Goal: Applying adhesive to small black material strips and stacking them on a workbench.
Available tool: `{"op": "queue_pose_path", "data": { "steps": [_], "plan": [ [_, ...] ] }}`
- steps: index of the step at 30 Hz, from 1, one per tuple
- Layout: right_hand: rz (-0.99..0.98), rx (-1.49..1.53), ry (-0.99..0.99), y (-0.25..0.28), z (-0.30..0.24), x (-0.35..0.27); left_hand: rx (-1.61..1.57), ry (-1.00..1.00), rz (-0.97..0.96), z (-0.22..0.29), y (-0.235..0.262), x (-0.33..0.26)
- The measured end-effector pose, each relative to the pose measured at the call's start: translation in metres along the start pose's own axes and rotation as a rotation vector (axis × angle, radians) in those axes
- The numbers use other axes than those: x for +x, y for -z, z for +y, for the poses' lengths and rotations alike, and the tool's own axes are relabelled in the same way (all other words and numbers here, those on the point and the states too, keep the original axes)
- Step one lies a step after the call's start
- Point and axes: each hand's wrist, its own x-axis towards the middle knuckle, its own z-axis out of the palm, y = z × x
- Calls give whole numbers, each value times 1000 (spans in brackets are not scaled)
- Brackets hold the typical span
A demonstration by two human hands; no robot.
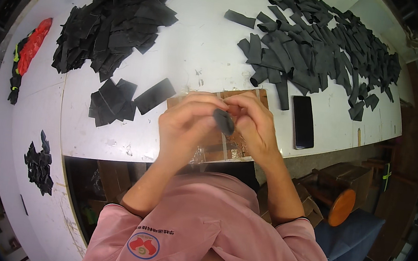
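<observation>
Dark strip (224,122) pinched between fingers of left hand (187,123) and right hand (253,122), both grasping it, above board (217,146) on surface (197,53).

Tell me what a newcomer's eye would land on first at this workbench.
First, the two hands, left hand and right hand, pinching a small dark grey piece together above a brown board at the table's near edge. Next, the big heaps of black strips: one pile far left, another far right on the white table. A black phone lies right of the hands.
</observation>
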Motion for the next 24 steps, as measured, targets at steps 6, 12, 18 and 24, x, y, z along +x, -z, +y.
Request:
{"op": "queue_pose_path", "data": {
  "steps": [6, 12, 18, 24],
  "plan": [
    [-275, -873, 370, 4, -27, 5, -492, 198, 449, 13, -12, -19],
    [-123, -560, 239, -5, 18, -11, -556, 287, 224, 3, -13, -4],
    [-145, -210, 77, -10, 42, -21, 67, 223, -182, 23, -3, 20],
    [-135, -469, 183, -6, 39, -12, -7, 130, 120, 19, -15, 7]
  ]
}}
